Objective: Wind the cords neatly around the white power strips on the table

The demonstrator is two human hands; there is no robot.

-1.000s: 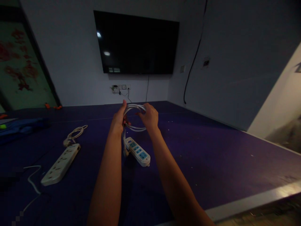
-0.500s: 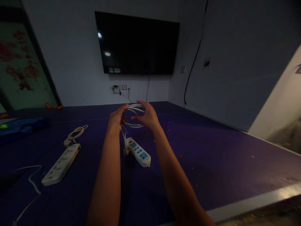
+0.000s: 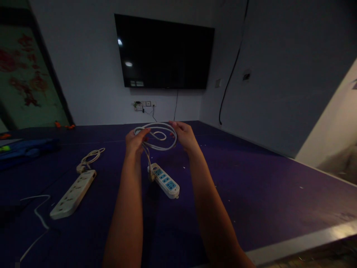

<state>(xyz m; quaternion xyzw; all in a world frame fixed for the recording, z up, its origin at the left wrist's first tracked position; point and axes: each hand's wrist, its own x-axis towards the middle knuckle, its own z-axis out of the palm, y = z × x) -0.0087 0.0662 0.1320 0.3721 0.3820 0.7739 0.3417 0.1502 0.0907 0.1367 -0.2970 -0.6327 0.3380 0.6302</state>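
A white power cord (image 3: 160, 149) hangs in loose loops between my two hands. My left hand (image 3: 135, 140) pinches the gathered loops at their left side. At the right side of the coil, my right hand (image 3: 184, 136) has its fingers closed on the cord. Below them lies a white power strip with blue sockets (image 3: 166, 181) on the purple surface (image 3: 237, 186). The cord runs down from my left hand toward the strip's far end, where the plug (image 3: 151, 176) dangles in front of it.
On the left lies another white power strip (image 3: 74, 193) with its bundled cord (image 3: 90, 158). A thin white cable (image 3: 41, 219) trails nearer me. Blue cloth (image 3: 36, 147) lies at the far left. A television (image 3: 167, 52) hangs on the wall, and a black cable (image 3: 230, 80) hangs at the right.
My right hand has moved right and changed its hold, from spread around the coil to pinching its edge. The loops have opened wider, with a small inner loop showing.
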